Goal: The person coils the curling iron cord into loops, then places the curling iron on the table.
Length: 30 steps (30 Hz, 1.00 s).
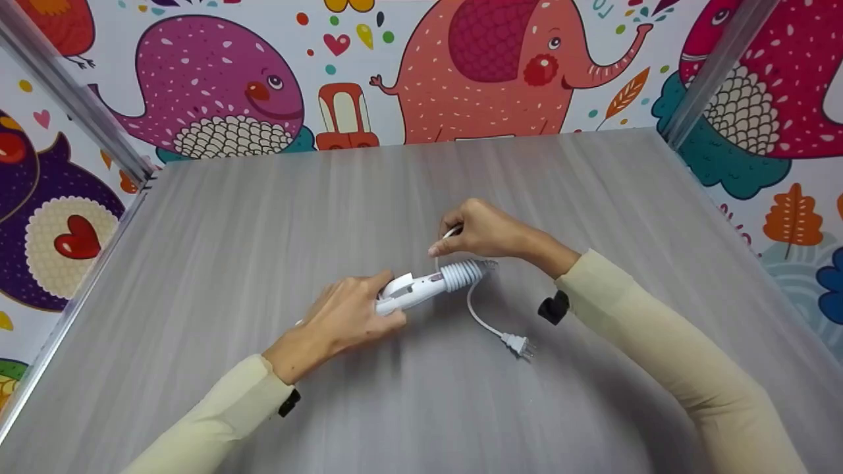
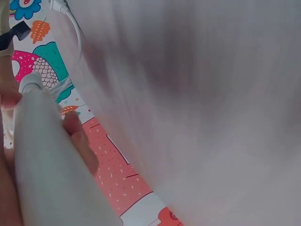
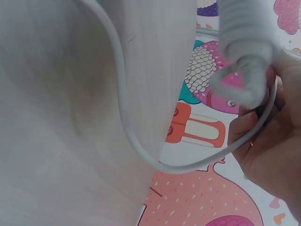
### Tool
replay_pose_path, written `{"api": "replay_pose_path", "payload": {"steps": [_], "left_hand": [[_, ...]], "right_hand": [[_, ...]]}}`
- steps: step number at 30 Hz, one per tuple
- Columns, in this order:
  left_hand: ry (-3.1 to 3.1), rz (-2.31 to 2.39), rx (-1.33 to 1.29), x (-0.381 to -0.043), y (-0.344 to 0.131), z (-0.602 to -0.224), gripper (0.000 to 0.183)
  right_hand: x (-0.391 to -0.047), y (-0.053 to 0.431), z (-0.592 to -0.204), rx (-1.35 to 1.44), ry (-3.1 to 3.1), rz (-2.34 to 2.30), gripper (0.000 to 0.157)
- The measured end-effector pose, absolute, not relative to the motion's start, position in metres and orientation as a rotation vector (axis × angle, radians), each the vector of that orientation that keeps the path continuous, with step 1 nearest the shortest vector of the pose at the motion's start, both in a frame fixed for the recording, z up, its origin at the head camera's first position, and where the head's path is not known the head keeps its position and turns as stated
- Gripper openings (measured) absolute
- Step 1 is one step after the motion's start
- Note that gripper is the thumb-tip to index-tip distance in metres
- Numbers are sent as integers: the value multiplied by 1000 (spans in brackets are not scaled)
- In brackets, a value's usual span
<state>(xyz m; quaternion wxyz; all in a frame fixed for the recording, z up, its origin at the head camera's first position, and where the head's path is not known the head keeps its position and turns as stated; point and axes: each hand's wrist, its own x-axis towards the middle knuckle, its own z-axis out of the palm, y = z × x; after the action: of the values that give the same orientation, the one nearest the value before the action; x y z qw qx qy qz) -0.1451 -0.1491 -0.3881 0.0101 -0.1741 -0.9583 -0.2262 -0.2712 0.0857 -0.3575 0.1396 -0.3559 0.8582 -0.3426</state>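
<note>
My left hand [image 1: 349, 306] grips a white hair iron [image 1: 415, 293], which is held tilted over the table. White power cord [image 1: 461, 275] is wound in several turns around the iron's far end. Between thumb and fingers, my right hand [image 1: 490, 229] pinches a stretch of this cord just above the coil. A loose cord end hangs down to a two-prong plug [image 1: 518, 344]. In the left wrist view the pale body of the iron [image 2: 51, 155] fills the lower left. The right wrist view shows the cord [image 3: 123, 108] curving down, then up to my right hand [image 3: 277, 146].
The grey wood-grain table [image 1: 263, 217] spreads beneath both hands. Behind it stands a wall [image 1: 355, 62] printed with cartoon animals. Metal frame posts [image 1: 79, 92] rise at the back corners.
</note>
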Motion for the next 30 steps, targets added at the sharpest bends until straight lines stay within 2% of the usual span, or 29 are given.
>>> {"api": "replay_pose_path", "payload": {"steps": [9,15,22,30], "left_hand": [[-3045,-672,-321,-150,-157,-385,35],[-3030,-644,-219,-150,-162,-385,37],[-2991,-693,-199,-144,-164,-391,39],[-2915,-769,-214,-139,-159,-390,35]], "right_hand": [[-252,83,-345,-1016,2482,-1016,31],[-239,81,-341,-1110,2373,-872,26],[-244,88,-348,-1180,2245,-774,18],[-254,95,-362,-1145,2059,-842,25]]}}
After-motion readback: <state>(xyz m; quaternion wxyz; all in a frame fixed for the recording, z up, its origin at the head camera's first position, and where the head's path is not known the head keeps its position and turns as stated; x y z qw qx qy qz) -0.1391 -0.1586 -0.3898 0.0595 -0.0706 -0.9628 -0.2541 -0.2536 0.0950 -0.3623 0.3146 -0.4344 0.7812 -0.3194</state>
